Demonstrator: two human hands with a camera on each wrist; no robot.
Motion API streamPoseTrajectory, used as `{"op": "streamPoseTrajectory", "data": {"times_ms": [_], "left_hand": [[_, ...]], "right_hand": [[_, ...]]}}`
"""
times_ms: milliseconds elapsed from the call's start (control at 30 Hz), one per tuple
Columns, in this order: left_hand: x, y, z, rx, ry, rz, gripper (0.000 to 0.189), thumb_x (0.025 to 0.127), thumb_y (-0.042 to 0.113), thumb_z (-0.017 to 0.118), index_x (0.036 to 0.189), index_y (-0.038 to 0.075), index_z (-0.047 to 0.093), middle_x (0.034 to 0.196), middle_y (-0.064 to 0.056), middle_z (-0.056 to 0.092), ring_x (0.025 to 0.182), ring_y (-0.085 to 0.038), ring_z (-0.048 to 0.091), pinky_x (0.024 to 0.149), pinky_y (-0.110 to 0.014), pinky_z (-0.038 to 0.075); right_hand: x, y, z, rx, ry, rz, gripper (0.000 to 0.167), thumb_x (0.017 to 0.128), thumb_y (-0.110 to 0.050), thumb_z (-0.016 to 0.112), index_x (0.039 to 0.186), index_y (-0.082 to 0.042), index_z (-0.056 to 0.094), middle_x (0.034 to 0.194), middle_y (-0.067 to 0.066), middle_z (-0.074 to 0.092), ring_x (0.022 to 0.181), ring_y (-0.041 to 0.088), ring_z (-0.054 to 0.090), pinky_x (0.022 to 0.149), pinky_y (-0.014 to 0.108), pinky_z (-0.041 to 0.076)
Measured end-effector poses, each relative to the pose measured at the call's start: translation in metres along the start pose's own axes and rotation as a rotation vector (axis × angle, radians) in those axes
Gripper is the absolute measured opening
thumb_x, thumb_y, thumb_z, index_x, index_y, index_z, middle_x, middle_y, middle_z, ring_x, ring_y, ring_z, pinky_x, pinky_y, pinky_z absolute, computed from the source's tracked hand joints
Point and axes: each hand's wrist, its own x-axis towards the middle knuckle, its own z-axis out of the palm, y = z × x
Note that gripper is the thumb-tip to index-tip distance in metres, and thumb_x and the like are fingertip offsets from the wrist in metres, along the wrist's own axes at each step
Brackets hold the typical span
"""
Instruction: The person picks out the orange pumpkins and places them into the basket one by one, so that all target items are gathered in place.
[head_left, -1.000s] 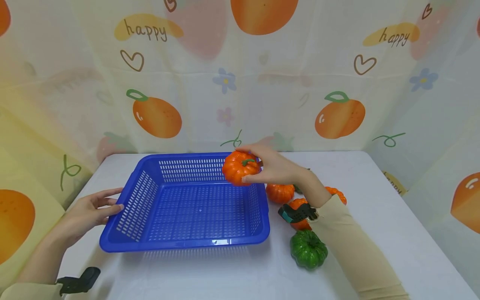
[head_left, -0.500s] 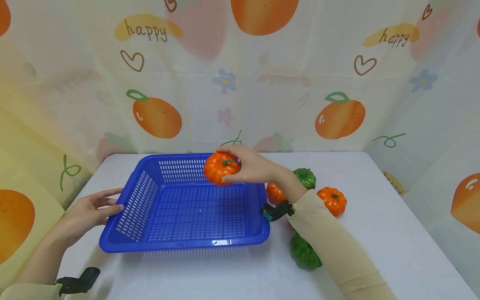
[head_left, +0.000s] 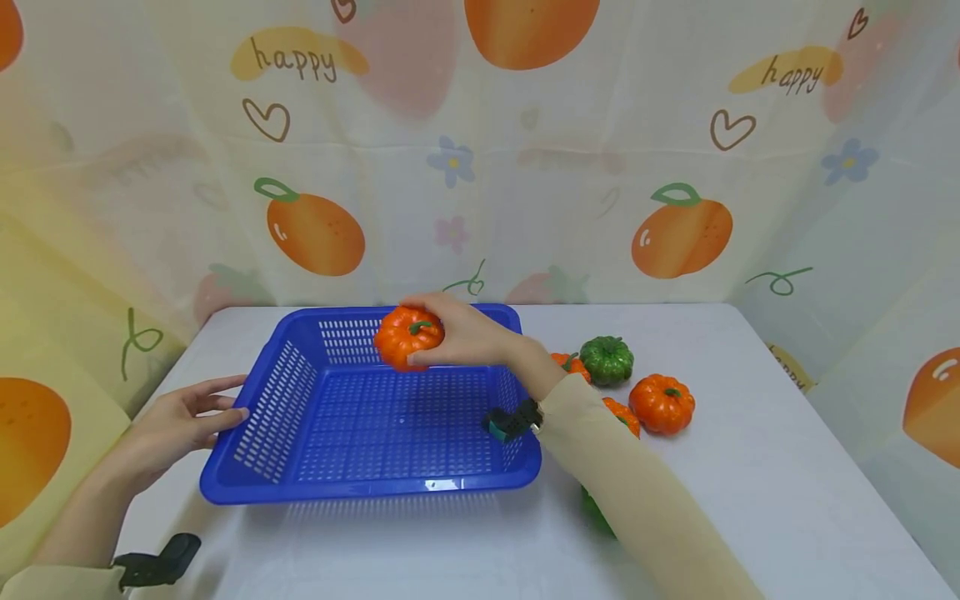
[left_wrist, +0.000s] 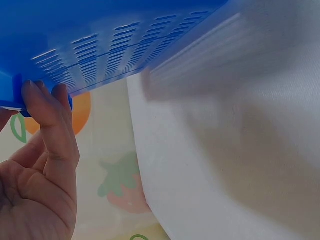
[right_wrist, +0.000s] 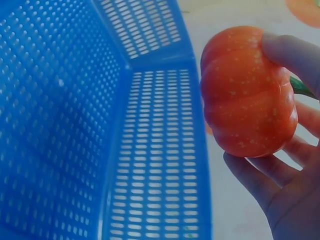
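Her right hand [head_left: 468, 337] has its fingers clamped on an orange pumpkin [head_left: 407, 337], held above the blue basket [head_left: 375, 492] on the tabletop [head_left: 750, 500]; the left hand [head_left: 180, 421] touches the rim, fingers straight.

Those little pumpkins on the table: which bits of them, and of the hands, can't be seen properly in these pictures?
- Head view: the right sleeve covers most of a green pumpkin and part of two orange pumpkins.
- Right wrist view: the held pumpkin hides its own stem side; the right hand is cut off by the frame edge.
- Left wrist view: the basket hides the left hand fingertips; the near table is blurred.
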Motion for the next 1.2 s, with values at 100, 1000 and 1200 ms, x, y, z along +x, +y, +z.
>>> {"op": "streamPoseTrajectory", "data": {"times_ms": [100,1000,1200], "left_hand": [[0.000,0.000,0.000,0.004,0.001,-0.004,0.072,0.089,0.036,0.059,0.144,0.001,0.027,0.113,-0.023,0.054,0.080,-0.012,0.063,0.069,-0.027,0.054],[0.001,-0.002,-0.001,0.013,0.000,-0.006,0.071,0.089,0.035,0.060,0.143,0.002,0.028,0.108,-0.020,0.055,0.079,-0.013,0.063,0.069,-0.026,0.054],[0.001,0.000,0.000,0.017,-0.001,-0.003,0.071,0.089,0.035,0.059,0.143,0.001,0.028,0.108,-0.020,0.055,0.079,-0.013,0.063,0.069,-0.026,0.054]], "right_hand": [[0.005,0.002,0.007,0.005,-0.005,0.016,0.068,0.078,-0.027,0.072,0.137,-0.013,0.039,0.129,0.002,0.045,0.112,0.014,0.044,0.087,0.023,0.047],[0.028,0.031,0.044,-0.067,-0.145,0.155,0.065,0.080,-0.030,0.069,0.135,-0.010,0.041,0.128,0.005,0.048,0.112,0.016,0.046,0.094,0.025,0.043],[0.038,0.033,0.049,-0.042,-0.165,0.180,0.067,0.080,-0.031,0.069,0.136,-0.010,0.040,0.129,0.005,0.048,0.113,0.016,0.046,0.095,0.025,0.042]]}}
